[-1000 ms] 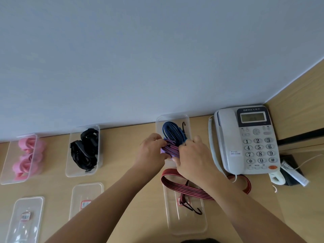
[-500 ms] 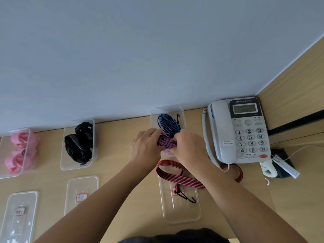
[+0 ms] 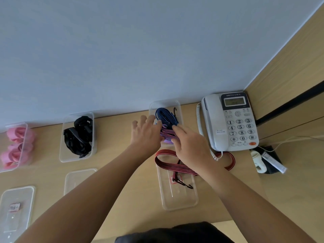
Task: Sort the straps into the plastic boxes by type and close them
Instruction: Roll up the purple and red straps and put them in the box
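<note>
Three lids (image 3: 78,179) lie along the near edge of the surface (image 3: 140,199), none yet on a box. The right one carries part of the red strap (image 3: 175,165), its hooks (image 3: 184,184) resting on the clear plastic and its loop trailing off toward the phone (image 3: 228,120), so this strap is still unsorted. Beyond it, both hands have let go: a second ago they pinched the purple strap (image 3: 167,134) between them, and now it lies in the near end of the box (image 3: 164,102) at the back edge, just in front of the blue strap (image 3: 165,116). The left hand (image 3: 145,135) has its fingers spread and straight, its tips against the bundle's left side. The right hand (image 3: 189,146) is uncurled too, its forefinger laid on top of the bundle as if pressing it down. That looks like one more strap filed, with the red one likely next for the same box before its lid can go on. Farther left along the back edge, the black straps (image 3: 78,135) and pink straps (image 3: 16,146) each fill an open box of their own and await lids.
</note>
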